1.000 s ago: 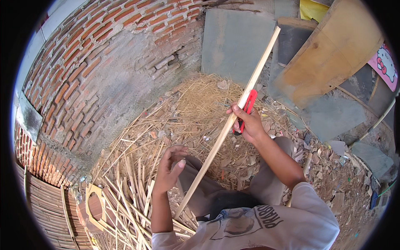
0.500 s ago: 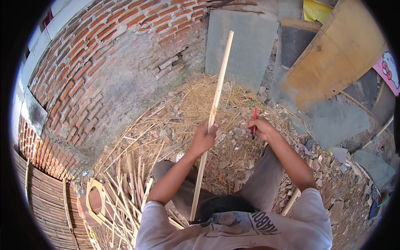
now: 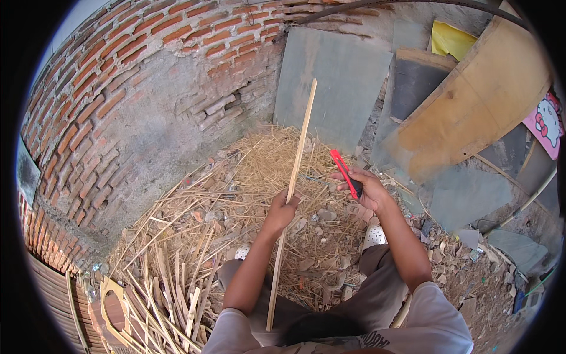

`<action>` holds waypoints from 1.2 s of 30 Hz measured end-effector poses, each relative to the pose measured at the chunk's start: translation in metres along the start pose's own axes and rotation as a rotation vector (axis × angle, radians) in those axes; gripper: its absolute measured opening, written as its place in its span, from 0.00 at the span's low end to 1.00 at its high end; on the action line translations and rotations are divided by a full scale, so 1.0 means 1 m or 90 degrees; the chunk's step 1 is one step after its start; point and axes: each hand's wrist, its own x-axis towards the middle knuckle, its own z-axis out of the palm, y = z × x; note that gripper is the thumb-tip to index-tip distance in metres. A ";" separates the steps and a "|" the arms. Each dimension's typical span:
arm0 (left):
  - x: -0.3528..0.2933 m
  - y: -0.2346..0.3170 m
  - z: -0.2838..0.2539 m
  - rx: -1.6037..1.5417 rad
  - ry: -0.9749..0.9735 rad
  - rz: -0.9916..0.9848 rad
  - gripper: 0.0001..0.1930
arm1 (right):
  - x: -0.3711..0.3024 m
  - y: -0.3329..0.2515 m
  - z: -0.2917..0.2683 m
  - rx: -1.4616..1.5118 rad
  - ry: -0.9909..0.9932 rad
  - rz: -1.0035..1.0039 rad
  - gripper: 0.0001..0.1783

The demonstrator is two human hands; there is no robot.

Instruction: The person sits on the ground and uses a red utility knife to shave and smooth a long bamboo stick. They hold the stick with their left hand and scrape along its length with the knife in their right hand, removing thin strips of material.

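A long, pale split-bamboo strip point(image 3: 303, 134) slants upward in front of me, its lower end down by my lap. Around its middle, the fingers of my left hand point(image 3: 279, 213) are closed. To the right, my right hand point(image 3: 370, 190) holds a red and black utility knife point(image 3: 344, 171), with some of its fingers loosely spread. The knife points up and left, apart from the strip. Whether its blade is out, I cannot tell.
A pile of bamboo strips point(image 3: 171, 295) lies at the lower left, beside a wooden frame with a round hole point(image 3: 113, 307). Shavings point(image 3: 268, 156) and rubble cover the ground ahead. Beyond are a brick wall point(image 3: 147, 112), a grey board point(image 3: 330, 82) and a brown panel point(image 3: 477, 100).
The utility knife has turned from upright to leaning left, its broad side now showing. The bamboo strip's top sits lower, and my legs have opened wider. The whole view has shifted.
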 end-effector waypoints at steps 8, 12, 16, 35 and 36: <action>-0.003 0.013 -0.010 -0.126 0.002 -0.101 0.11 | -0.002 0.010 0.019 0.008 -0.048 -0.106 0.28; -0.005 0.023 -0.018 -0.189 -0.022 -0.121 0.12 | 0.002 0.013 0.025 -0.010 -0.040 -0.121 0.29; -0.009 0.025 -0.018 -0.171 -0.022 -0.092 0.14 | 0.005 0.019 0.014 -0.037 -0.011 -0.129 0.20; -0.044 0.027 -0.036 -0.171 -0.021 -0.087 0.13 | 0.021 0.054 0.039 -0.032 0.222 -0.177 0.13; -0.045 0.028 -0.036 -0.160 -0.021 -0.080 0.12 | 0.023 0.055 0.040 -0.042 0.237 -0.174 0.13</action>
